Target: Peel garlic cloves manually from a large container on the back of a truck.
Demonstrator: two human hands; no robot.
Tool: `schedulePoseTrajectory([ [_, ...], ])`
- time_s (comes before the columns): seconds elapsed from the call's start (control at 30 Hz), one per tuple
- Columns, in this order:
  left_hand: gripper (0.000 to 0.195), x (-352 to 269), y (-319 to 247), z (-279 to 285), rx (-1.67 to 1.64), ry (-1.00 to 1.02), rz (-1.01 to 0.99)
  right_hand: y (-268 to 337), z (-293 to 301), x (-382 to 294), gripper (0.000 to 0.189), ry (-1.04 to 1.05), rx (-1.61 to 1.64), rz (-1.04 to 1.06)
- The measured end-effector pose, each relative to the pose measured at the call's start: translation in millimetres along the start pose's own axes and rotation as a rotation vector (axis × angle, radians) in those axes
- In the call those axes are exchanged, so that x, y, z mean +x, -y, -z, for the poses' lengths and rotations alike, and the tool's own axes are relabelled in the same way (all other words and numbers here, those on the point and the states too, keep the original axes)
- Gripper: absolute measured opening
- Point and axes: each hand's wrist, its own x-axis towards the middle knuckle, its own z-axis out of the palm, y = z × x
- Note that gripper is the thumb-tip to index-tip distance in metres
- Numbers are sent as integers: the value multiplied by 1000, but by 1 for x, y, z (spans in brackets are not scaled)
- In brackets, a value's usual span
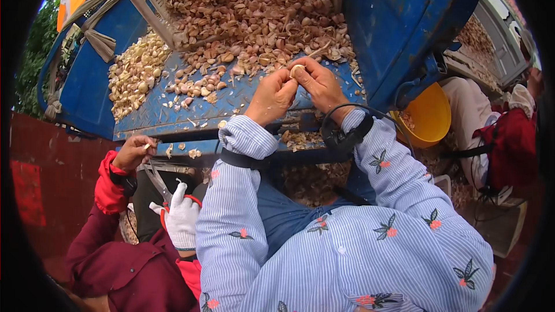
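Observation:
A pale garlic clove sits between my two hands, above the front part of a blue metal truck bed. My right hand pinches it between thumb and forefinger. From the other side, the fingertips of my left hand close on its lower left edge. Behind my hands spreads a large heap of unpeeled garlic cloves, partly spilling from a plastic crate tipped on its side. Left of that lies a pile of peeled cloves, with a small loose group of cloves between the two.
At my left a co-worker's bare hand holds a clove, and their gloved hand holds scissors. A yellow basin with some cloves stands at right, beside another seated person. A blue side panel rises at right.

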Motion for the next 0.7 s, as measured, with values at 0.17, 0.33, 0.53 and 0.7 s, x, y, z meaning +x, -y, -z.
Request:
schedulePoseTrajectory([
  [0.17,23,-7,5,-16,4,32,-38,-8,-4,-19,28,-113,104,-41],
  [0.33,22,-10,5,-20,-47,17,53,-11,-2,-25,26,-96,137,-28],
  [0.53,16,-5,14,-34,-428,-180,267,-17,-15,-27,24,-165,407,-119],
  [0.7,21,-1,24,-22,-1047,-61,349,-10,7,-18,24,-313,755,-248],
])
